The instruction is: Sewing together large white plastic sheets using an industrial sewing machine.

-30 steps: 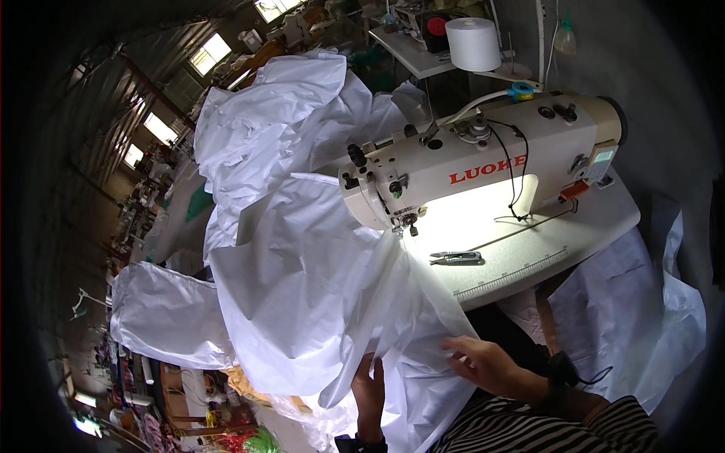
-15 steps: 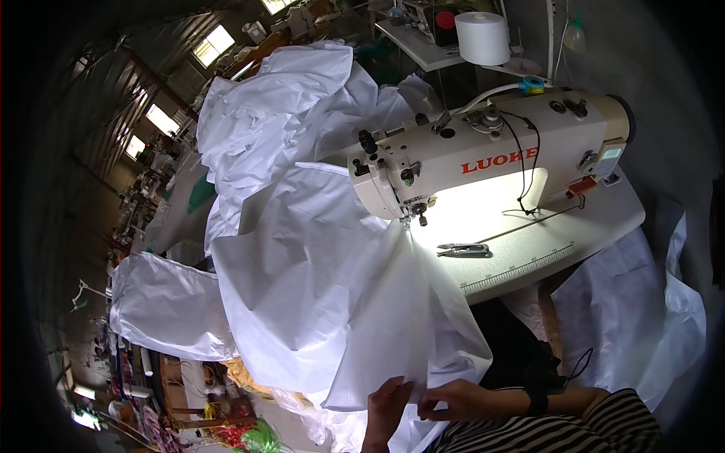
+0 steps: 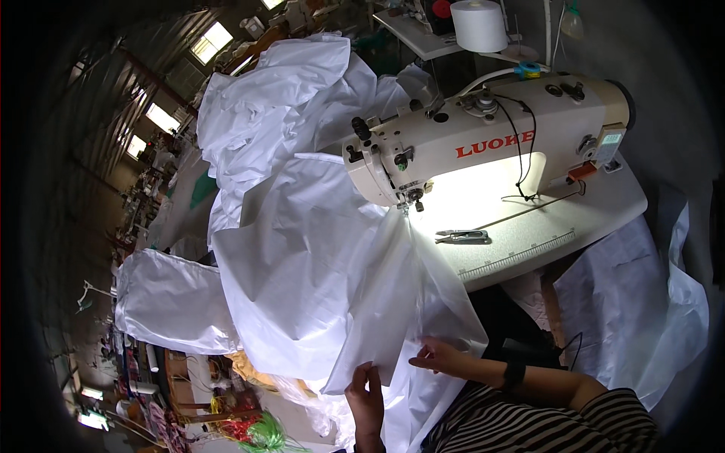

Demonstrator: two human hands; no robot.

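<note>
My left hand [image 3: 368, 400] pinches the lower edge of the white fabric sheet [image 3: 317, 264], fingers closed on it, thumb side hidden behind the cloth. My right hand [image 3: 442, 355] lies on the same edge just beside it, fingertips pressing or pinching the fabric; I cannot tell whether it's a true grip, the fold covers the fingertips. A dark band sits on my right wrist [image 3: 514, 374], and a striped sleeve [image 3: 529, 423] runs off the bottom edge. The fabric runs up from my hands to the needle area [image 3: 411, 204] of the cream sewing machine [image 3: 491, 140]; the needle itself is too small and washed out by the machine lamp to make out. The rest of the cloth piles up left of and behind the machine head, upper part bunched, its far end lost among the folds. Small metal snips [image 3: 462, 236] lie on the white machine table [image 3: 596, 211], near a printed ruler strip along the front edge. A white thread cone [image 3: 478, 24] stands behind the machine, top cut off by the frame. More white sheeting [image 3: 634, 302] hangs at right, below the table. Another white bag-like piece [image 3: 170, 302] sits at left. The workshop beyond is dark, and the fisheye bends it.
</note>
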